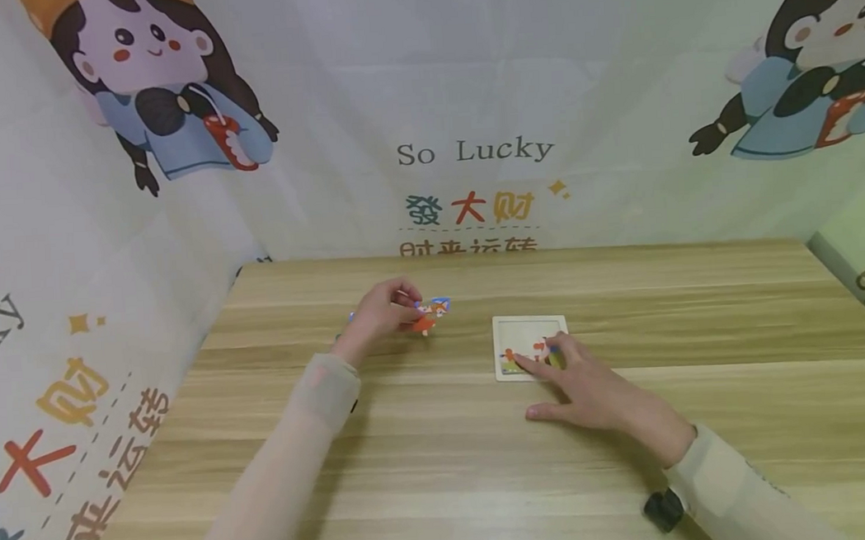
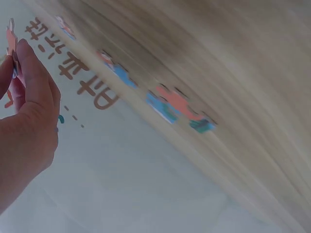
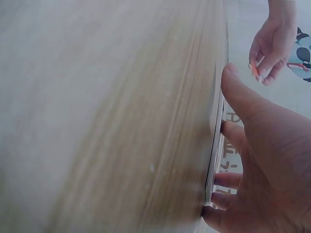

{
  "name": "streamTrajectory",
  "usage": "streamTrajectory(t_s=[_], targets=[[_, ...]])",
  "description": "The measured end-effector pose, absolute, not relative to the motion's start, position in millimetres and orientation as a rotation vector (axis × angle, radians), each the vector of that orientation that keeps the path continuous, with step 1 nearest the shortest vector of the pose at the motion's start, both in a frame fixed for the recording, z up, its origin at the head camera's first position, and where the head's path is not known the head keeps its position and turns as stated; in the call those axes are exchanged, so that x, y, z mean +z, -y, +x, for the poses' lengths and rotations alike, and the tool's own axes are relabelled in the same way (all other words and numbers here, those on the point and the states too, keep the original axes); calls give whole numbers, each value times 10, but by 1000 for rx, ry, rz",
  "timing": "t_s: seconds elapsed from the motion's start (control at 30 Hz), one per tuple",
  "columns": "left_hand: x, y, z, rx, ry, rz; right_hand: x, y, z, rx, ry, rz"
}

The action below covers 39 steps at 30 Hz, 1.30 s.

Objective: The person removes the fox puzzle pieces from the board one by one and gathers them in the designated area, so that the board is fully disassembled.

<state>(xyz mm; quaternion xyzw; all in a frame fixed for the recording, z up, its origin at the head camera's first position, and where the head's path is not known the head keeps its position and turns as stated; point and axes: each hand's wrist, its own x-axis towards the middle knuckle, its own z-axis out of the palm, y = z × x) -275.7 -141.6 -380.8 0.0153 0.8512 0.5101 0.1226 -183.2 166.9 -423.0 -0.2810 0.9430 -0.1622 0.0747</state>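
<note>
My left hand pinches a red-orange jigsaw piece between thumb and fingers, raised above the table in the left wrist view. Past it, another jigsaw piece with blue on it lies on the wood. A square, pale-rimmed puzzle board lies to the right, with colourful pieces along its near part. My right hand reaches over that board, fingers spread, the fingertips on its near and right portions. Its thumb stays off the board on the near side.
Several loose pieces lie near the table's far edge in the left wrist view. The wooden table meets a printed cloth backdrop behind and at the sides. A small black device sits at the right wrist.
</note>
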Motion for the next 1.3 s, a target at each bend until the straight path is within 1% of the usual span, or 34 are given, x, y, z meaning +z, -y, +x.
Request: streamTrajectory(t_s=[0.5, 0.8, 0.97, 1.3], targets=[[-3998, 1869, -2692, 1431, -2506, -68, -4210, -1671, -1823, -492, -2824, -851], [-4058, 1926, -2689, 1405, -2478, -135, -4209, -1673, -1823, -500, -2822, -867], [-4017, 1937, -2683, 1414, -2487, -162, -4209, -1677, -1826, -501, -2818, -862], [-3936, 2000, -2679, 1187, -2678, -96, -4200, -1681, -1828, -486, -2807, -867]])
